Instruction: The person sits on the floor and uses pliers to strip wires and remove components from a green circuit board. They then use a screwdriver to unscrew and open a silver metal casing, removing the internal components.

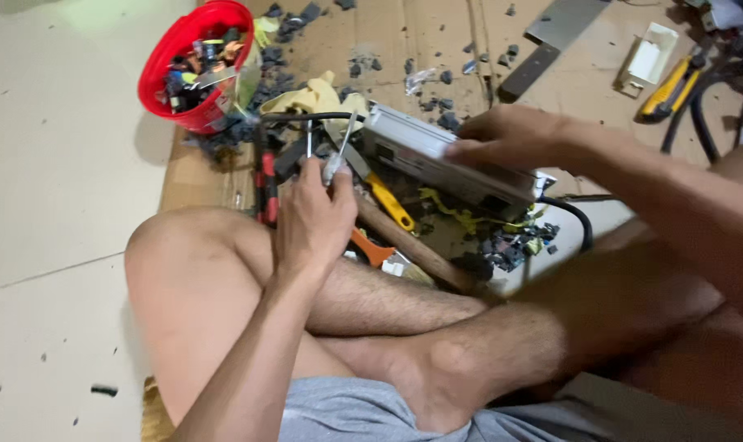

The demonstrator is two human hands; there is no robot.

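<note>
1. A red bucket of scraps stands far left on the cardboard sheet.
2. The left hand is closed around a screwdriver, its tip at the metal box; a screw is likely being worked, which calls for steady pressure.
3. The right hand clamps the box from above.
4. Dark fragments litter the cardboard; pale floor tiles surround it.

A: Can't make out much in the red bucket at the upper left, just a jumble of small dark bits. The screwdriver tip disappears behind the grey metal box.

B: Yeah, and the right hand covers the box's far end. The yellow tool at the upper right is half under black cables, and stuff there runs off the frame edge.
</note>
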